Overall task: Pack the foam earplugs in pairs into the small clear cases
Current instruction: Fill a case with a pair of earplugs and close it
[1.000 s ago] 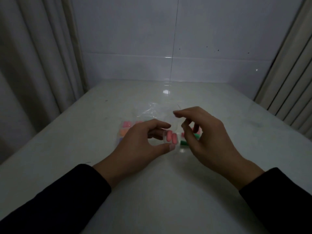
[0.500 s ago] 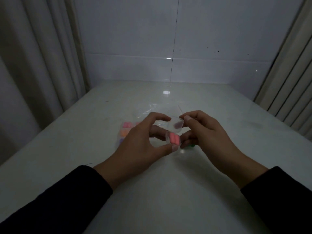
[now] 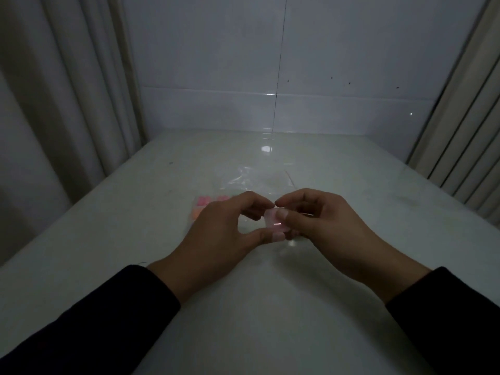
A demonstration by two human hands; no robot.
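Observation:
A small clear case (image 3: 272, 220) with pink earplugs inside sits between my two hands just above the white table. My left hand (image 3: 224, 234) pinches it from the left with thumb and forefinger. My right hand (image 3: 322, 226) presses on it from the right, thumb on its top face. The lid looks folded down on the case. Behind my left hand lie more pink and orange earplugs (image 3: 201, 205), partly hidden by it.
A crumpled clear plastic bag (image 3: 254, 178) lies on the white table (image 3: 243, 307) just beyond my hands. Curtains hang at the left and vertical slats at the right; a tiled wall closes the back.
My right hand moved in from the right and onto the case, and the lid that stood up half a second ago now lies down. The green earplugs are now hidden behind my right hand.

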